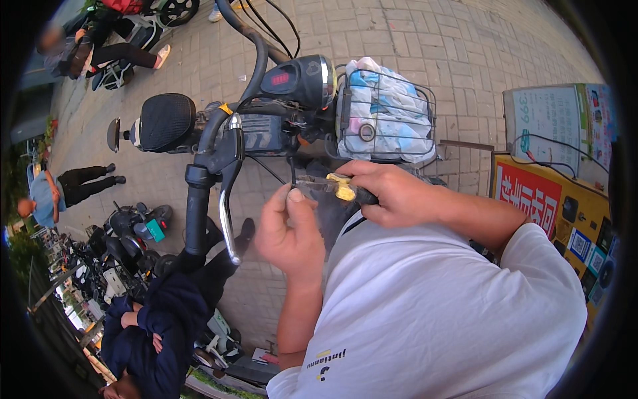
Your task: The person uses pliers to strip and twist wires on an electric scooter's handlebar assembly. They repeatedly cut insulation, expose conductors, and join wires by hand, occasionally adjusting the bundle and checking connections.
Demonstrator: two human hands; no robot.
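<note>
My left hand pinches a thin black cable that hangs from under the handlebar of an electric scooter. My right hand grips a pair of pliers with yellow handles, whose jaws point left toward the cable by my left fingertips. Just above both hands are the scooter's handlebar with its black grip, silver brake lever and dark display unit. My white shirt fills the lower right.
A wire front basket holds white and blue bags. A round mirror sticks out on the left. A yellow and red cabinet stands on the right. A person in dark clothes stands at lower left by parked scooters on brick paving; other people are at upper left.
</note>
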